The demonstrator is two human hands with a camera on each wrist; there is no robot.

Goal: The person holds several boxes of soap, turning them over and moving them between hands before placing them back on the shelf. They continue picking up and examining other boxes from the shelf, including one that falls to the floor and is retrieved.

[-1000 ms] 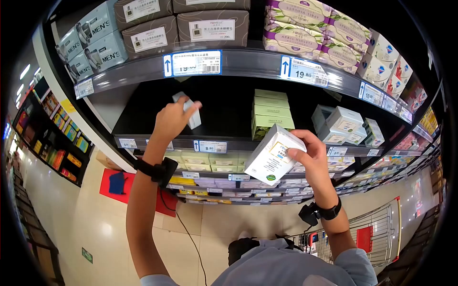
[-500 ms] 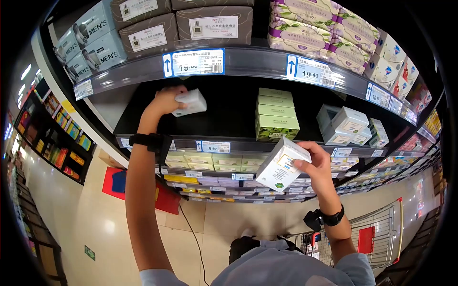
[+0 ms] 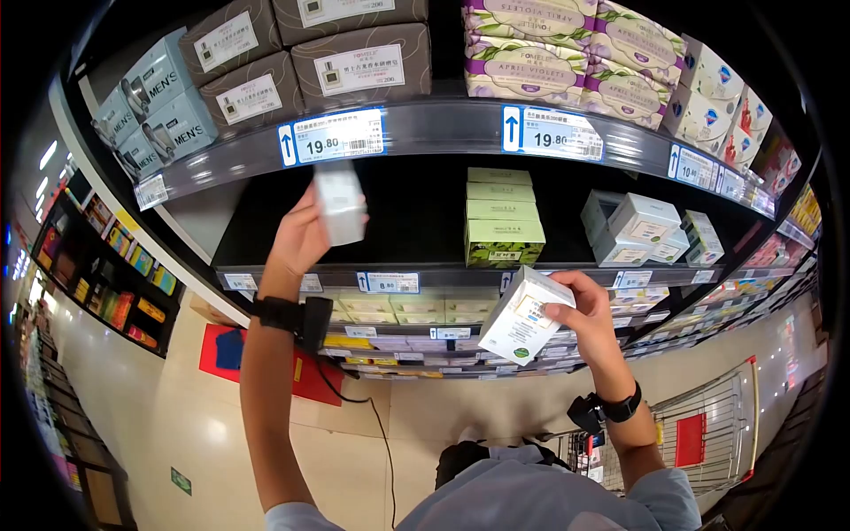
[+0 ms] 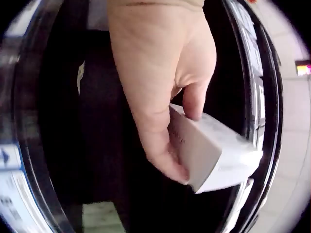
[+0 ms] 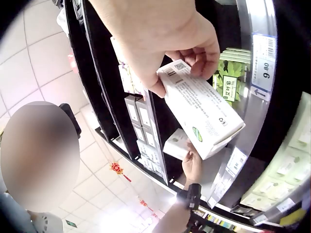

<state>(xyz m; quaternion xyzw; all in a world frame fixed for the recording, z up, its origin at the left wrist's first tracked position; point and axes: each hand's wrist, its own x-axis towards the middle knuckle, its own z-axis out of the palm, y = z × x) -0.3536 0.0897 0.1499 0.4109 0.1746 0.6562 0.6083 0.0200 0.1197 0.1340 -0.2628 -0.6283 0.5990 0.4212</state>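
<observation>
Over the left part of the dark shelf, my left hand [image 3: 301, 237] grips a small white box [image 3: 342, 208] by its side. Thumb and fingers pinch that carton [image 4: 206, 155] in the left wrist view, where its printing is blurred. My right hand [image 3: 589, 319] holds another white box [image 3: 522, 320] tilted in front of the shelf edge, thumb across its printed face. Small text, a barcode and a green round mark show on this box [image 5: 201, 109] in the right wrist view. Between the hands, farther back, stands a row of green boxes [image 3: 503, 232].
Pale blue-white boxes [image 3: 645, 221] stand at the shelf's right. Above, an upper shelf edge with price tags [image 3: 332, 137] carries brown soap packs [image 3: 361, 71] and purple-white packs [image 3: 527, 66]. A shopping cart [image 3: 708, 434] is at the lower right, and a cable [image 3: 387, 451] hangs by the left arm.
My left hand has turned its box from lying sideways to more upright and brought it toward the shelf's front. The right hand keeps its box nearly still.
</observation>
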